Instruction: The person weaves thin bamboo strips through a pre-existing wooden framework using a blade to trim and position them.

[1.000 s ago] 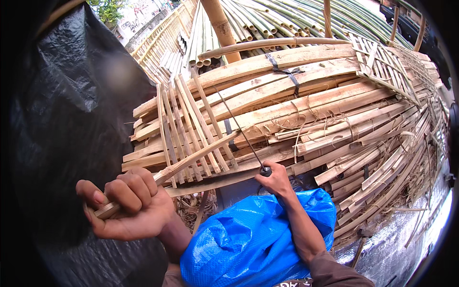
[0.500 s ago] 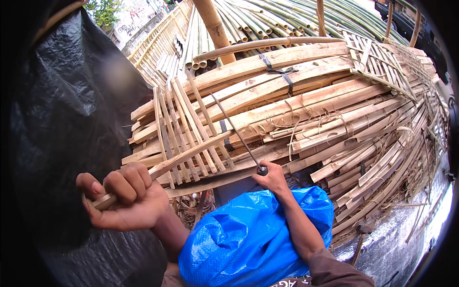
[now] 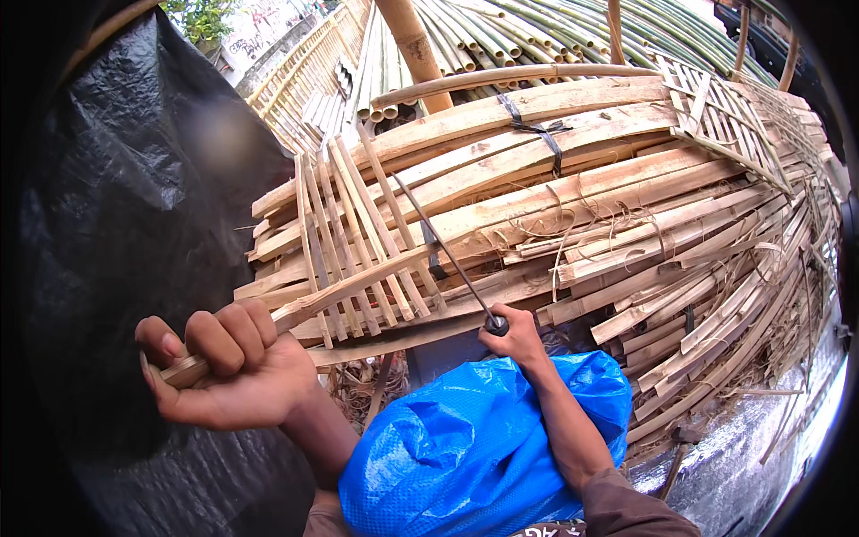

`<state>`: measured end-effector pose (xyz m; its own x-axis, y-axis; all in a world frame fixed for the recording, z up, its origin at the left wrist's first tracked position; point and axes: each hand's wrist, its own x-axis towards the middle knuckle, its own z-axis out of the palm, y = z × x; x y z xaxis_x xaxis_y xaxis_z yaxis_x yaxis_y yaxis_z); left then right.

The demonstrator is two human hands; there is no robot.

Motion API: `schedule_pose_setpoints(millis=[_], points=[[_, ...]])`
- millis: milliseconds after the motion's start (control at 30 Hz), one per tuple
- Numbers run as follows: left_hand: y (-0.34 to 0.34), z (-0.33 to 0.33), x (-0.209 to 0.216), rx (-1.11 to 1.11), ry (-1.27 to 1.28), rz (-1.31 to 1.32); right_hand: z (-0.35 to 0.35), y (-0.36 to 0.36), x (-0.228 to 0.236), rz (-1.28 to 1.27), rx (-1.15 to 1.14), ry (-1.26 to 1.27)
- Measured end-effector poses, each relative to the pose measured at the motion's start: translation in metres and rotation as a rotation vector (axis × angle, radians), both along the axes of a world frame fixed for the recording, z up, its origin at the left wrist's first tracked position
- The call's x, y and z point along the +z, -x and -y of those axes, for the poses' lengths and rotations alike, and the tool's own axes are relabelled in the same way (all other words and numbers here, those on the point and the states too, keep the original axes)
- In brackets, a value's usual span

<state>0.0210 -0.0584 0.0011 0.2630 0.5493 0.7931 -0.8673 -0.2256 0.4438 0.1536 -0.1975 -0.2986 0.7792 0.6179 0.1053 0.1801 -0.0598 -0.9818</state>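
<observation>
My left hand, at the lower left, is closed around the near end of a bamboo strip. The strip slants up to the right across a row of thin slats lying side by side on the bamboo pile. In my right hand, near the middle, is the black handle of a long knife. Its narrow dark blade, seen almost edge-on, points up and left, and the strip's far end lies at or behind it. Whether blade and strip touch, I cannot tell. A blue plastic sheet covers my lap.
Split bamboo is piled in front, partly tied with black strips. A slatted panel rests at the pile's right. Behind lie green bamboo poles and an upright post. Black sheeting hangs on the left.
The whole view has shifted slightly, so the pile appears a little further right. My left hand sits slightly further left with the strip. Both hands keep their holds.
</observation>
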Motion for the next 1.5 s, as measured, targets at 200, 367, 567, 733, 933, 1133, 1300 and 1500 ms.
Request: schedule_pose_setpoints(millis=[200, 367, 567, 733, 933, 1133, 1300, 1500], points=[[0.0, -0.018, -0.002, 0.115, 0.125, 0.035, -0.008, -0.003, -0.026, -0.035, -0.105, 0.163], [-0.006, -0.012, 0.0, 0.236, 0.239, 0.065, -0.004, 0.006, 0.004, -0.034, -0.115, 0.039], [-0.001, -0.003, -0.003, 0.129, 0.134, 0.037, -0.01, 0.008, 0.023, 0.082, -0.073, 0.093], [-0.009, -0.004, 0.005, 0.273, 0.258, 0.081, -0.002, -0.008, -0.007, -0.074, -0.164, 0.258], [-0.004, 0.001, -0.002, 0.186, 0.196, 0.087, -0.009, 0.006, 0.012, 0.074, -0.112, 0.143], [-0.005, -0.007, 0.001, 0.164, 0.184, 0.061, 0.001, -0.012, -0.014, -0.189, -0.178, 0.294], [-0.002, -0.003, -0.004, 0.081, 0.105, 0.039, -0.003, 0.006, -0.001, 0.062, -0.101, 0.083], [-0.004, -0.006, -0.001, 0.219, 0.295, 0.08, -0.01, -0.008, -0.026, -0.164, -0.21, 0.262]])
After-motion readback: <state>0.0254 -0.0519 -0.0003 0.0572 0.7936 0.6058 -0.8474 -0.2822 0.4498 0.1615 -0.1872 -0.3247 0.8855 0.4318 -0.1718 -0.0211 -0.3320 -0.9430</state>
